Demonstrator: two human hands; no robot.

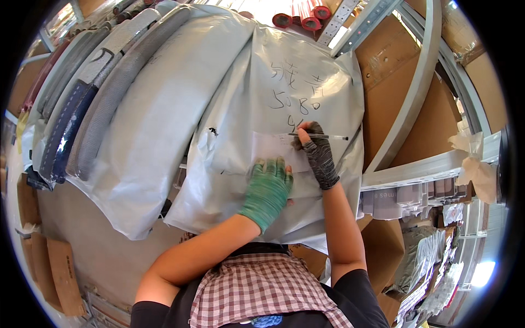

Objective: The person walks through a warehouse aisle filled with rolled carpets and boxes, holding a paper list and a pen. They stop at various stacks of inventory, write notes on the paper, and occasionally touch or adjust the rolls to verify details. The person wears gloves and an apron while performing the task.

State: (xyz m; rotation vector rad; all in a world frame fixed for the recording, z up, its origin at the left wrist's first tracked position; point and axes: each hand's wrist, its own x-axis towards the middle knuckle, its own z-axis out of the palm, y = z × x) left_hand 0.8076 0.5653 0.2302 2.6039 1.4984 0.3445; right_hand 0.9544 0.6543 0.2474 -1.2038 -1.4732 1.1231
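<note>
Pinching a slim, clear-barrelled pen (336,138) in my dark-grey-gloved right hand (318,156), I keep its point near the thin white paper sheet (267,146), which lies on a bulky, silvery plastic-wrapped bundle (235,117) — apparently serving as a writing surface. My green-gloved left hand (266,195) rests flat, fingers slightly spread, over the sheet's lower edge — likely to stop it sliding on slick plastic.
</note>
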